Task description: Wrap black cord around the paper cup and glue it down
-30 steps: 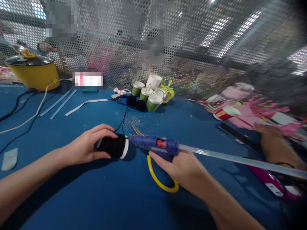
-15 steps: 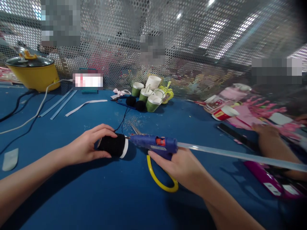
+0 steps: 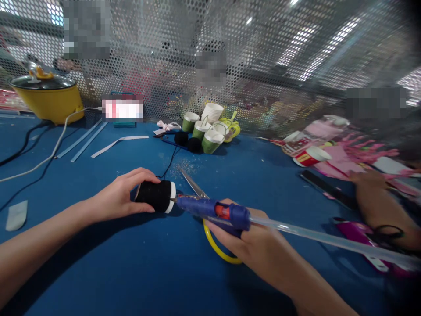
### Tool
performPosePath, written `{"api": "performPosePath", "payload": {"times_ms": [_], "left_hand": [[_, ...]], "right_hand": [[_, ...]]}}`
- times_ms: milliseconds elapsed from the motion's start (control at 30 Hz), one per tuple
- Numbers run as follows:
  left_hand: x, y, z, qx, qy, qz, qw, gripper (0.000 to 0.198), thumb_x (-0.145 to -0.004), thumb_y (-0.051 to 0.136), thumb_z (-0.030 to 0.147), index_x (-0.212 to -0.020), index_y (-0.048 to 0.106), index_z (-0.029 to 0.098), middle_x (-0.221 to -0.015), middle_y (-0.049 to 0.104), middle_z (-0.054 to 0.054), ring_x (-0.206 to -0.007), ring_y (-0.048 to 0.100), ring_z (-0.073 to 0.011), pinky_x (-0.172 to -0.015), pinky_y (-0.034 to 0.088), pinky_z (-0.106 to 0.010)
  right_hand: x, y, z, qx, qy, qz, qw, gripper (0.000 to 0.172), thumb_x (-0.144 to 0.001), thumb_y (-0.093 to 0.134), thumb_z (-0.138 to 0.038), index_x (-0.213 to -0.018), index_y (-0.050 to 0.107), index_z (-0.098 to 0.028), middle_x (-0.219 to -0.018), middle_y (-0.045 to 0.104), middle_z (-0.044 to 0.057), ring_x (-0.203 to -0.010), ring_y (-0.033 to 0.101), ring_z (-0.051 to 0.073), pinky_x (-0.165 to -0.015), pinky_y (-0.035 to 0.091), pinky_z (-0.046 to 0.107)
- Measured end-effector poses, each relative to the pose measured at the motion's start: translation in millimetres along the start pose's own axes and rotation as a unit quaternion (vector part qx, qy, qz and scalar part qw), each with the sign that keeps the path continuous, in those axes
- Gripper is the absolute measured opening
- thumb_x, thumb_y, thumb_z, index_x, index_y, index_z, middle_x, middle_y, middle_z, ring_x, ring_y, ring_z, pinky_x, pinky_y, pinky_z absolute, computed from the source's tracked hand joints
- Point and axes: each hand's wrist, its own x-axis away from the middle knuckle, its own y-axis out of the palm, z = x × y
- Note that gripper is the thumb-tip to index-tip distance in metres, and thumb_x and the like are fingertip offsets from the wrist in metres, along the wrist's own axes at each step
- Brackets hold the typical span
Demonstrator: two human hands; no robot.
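My left hand is closed around a paper cup wrapped in black yarn, lying on its side with its white rim facing right. In my right hand is a blue hot glue gun, a long clear glue stick trailing from its back. The gun's nozzle tip is at the cup's white rim; whether it touches cannot be told. Beneath the gun lie scissors with yellow handles, partly hidden by gun and hand. A black yarn strand runs from the cup towards black yarn balls.
Green-wrapped paper cups stand at the back, near a perforated metal screen. White and blue strips and a yellow pot are at left. Another person's hand is at right, by a dark phone and pink pieces.
My right hand has lowered and tilted the glue gun, its tip moving down along the cup's rim. More of the scissor blades shows. The other person's hand holds a dark-handled item over the purple object.
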Motion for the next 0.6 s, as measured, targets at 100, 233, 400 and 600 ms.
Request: {"api": "performPosePath", "payload": {"times_ms": [100,233,400,600], "left_hand": [[0.0,-0.5,-0.4,0.0,-0.005,0.001,1.0,0.043,-0.074,0.065,0.036,-0.11,0.047,0.021,-0.112,0.054,-0.009,-0.104,0.053,-0.0226,-0.086,0.045,-0.037],[0.0,-0.5,-0.4,0.0,-0.003,0.001,1.0,0.043,-0.074,0.065,0.036,-0.11,0.047,0.021,-0.113,0.053,-0.009,-0.104,0.052,-0.0227,-0.086,0.044,-0.037],[0.5,-0.4,0.8,-0.001,0.022,-0.005,1.0,0.042,-0.076,0.064,0.032,-0.111,0.046,0.021,-0.115,0.05,-0.01,-0.106,0.051,-0.0219,-0.087,0.044,-0.036],[2.3,-1.2,3.4,-0.008,0.046,-0.014,0.999,0.039,-0.078,0.062,0.027,-0.112,0.045,0.021,-0.117,0.048,-0.01,-0.106,0.051,-0.0214,-0.088,0.044,-0.034]], "right_hand": [[-5.0,-4.0,-6.7,-0.026,0.012,0.01,1.0,0.018,-0.079,0.051,-0.023,-0.076,0.068,-0.027,-0.076,0.069,0.005,-0.069,0.065,0.02,-0.059,0.053,0.029],[-3.3,-2.8,-4.3,0.012,-0.016,0.02,1.0,0.017,-0.079,0.052,-0.023,-0.079,0.068,-0.027,-0.075,0.069,0.005,-0.073,0.065,0.021,-0.059,0.053,0.029],[2.2,2.1,4.9,0.097,-0.082,0.024,0.992,0.027,-0.075,0.055,-0.013,-0.094,0.068,-0.028,-0.078,0.07,0.005,-0.078,0.064,0.02,-0.069,0.049,0.031],[-13.2,0.4,4.7,0.034,-0.006,0.001,0.999,0.018,-0.08,0.051,-0.024,-0.082,0.069,-0.023,-0.063,0.066,0.006,-0.068,0.062,0.02,-0.061,0.048,0.027]]}}
